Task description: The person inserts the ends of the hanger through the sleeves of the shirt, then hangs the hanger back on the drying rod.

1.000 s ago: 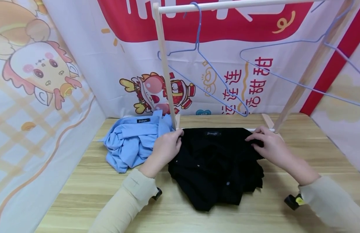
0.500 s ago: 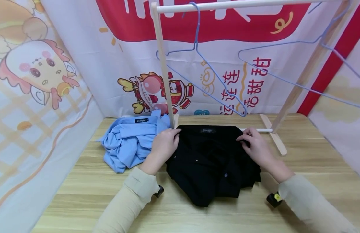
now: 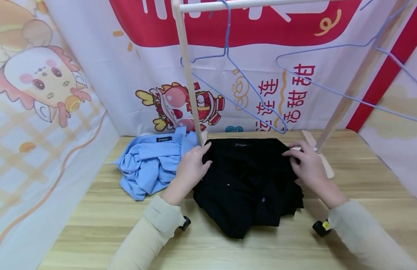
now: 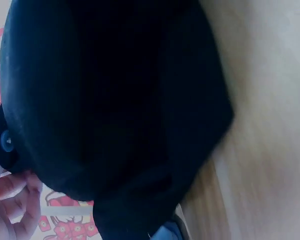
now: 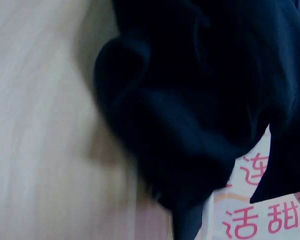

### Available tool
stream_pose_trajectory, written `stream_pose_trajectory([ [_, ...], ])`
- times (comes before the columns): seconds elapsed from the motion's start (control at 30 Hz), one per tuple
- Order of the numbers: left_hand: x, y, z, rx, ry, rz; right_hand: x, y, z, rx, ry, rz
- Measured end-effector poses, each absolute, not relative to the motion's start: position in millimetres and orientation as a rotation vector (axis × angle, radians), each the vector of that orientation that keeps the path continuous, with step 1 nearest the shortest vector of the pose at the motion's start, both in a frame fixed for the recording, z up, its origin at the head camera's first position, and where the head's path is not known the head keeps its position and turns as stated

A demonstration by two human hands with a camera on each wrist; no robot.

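A black button-up shirt [image 3: 243, 183] lies bunched on the table, its collar and neck label at the far side. My left hand [image 3: 193, 167] pinches the collar's left end, thumb and forefinger on the dark cloth. At the opposite end my right hand [image 3: 309, 167] grips the collar's edge between bent fingers and thumb. In the left wrist view the black cloth [image 4: 125, 100] fills the middle, and the left fingertips [image 4: 32, 182] meet its edge by a button. The shirt [image 5: 185, 110] also covers most of the right wrist view, where only a sliver of the right hand shows.
A crumpled light blue shirt [image 3: 152, 161] lies left of the black one. Behind stands a rack with a wooden post [image 3: 188, 75] and a white top bar [image 3: 262, 4]. Two blue wire hangers hang there, one hanger [image 3: 226, 52] above the collar, another hanger [image 3: 330, 90] at right.
The collar has moved slightly away from me and flattened out. My right hand went left, then back right. The left thumb and forefinger are spread farther apart. The blue shirt has stayed put.
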State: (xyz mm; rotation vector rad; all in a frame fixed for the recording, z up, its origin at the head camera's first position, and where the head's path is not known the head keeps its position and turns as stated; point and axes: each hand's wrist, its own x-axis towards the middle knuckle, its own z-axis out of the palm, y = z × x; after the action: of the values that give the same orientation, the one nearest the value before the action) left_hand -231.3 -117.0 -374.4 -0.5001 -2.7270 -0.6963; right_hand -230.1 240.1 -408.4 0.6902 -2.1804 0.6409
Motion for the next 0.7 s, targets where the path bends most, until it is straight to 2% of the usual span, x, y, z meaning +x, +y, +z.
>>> stream_pose_trajectory([
  [0.37, -223, -135, -382, -0.685, -2.498, -0.596, -224, 265, -385, 0.795, -2.118, 0.553],
  [0.7, -214, -143, -369, -0.598, -2.511, -0.517, -212, 274, -372, 0.908, -2.147, 0.404],
])
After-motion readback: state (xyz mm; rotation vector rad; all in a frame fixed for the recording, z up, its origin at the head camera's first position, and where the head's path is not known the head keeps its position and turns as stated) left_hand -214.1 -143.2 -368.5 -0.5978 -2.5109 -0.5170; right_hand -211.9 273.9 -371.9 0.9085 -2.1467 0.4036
